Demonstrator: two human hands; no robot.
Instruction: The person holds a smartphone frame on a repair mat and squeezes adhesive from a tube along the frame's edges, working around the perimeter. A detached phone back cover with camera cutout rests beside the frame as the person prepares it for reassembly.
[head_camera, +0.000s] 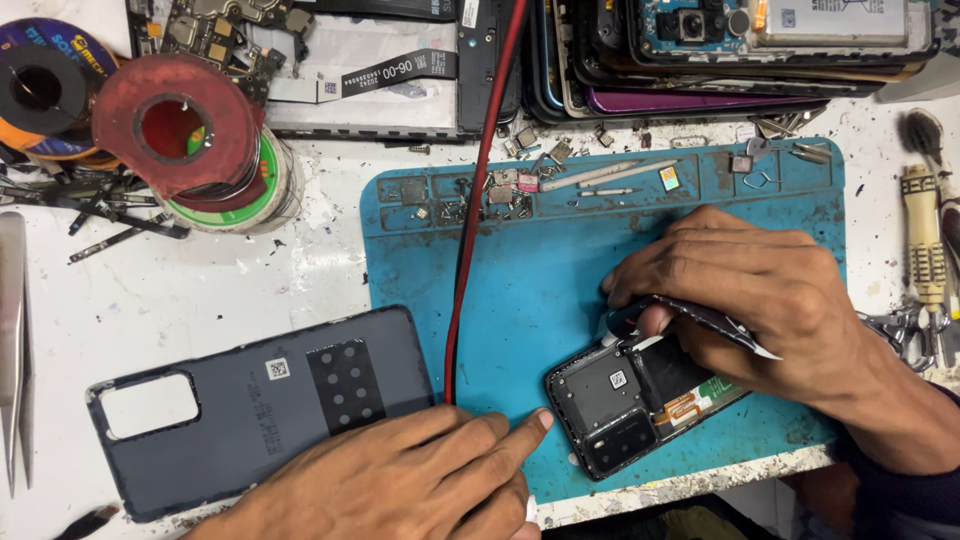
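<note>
red tape roll (175, 125) sits on a green-white roll (268, 185) at upper left, w/ an orange-black roll (40, 90) behind it. steel tweezers (12, 340) lie along the left edge. opened phones (740, 50) stacked at top right, another opened one w/ a flex cable (390, 70) at top centre. small screws & chips (520, 185) fill the mat's tray slots. a yellowish tool handle (922, 240) lies at far right.

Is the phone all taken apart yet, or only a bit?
Only a bit. The grey back cover is already off, lying beside the blue mat. The right hand is peeling a dark strip off the opened phone; the left hand rests nearby. Its inner black plate remains in place.
</note>
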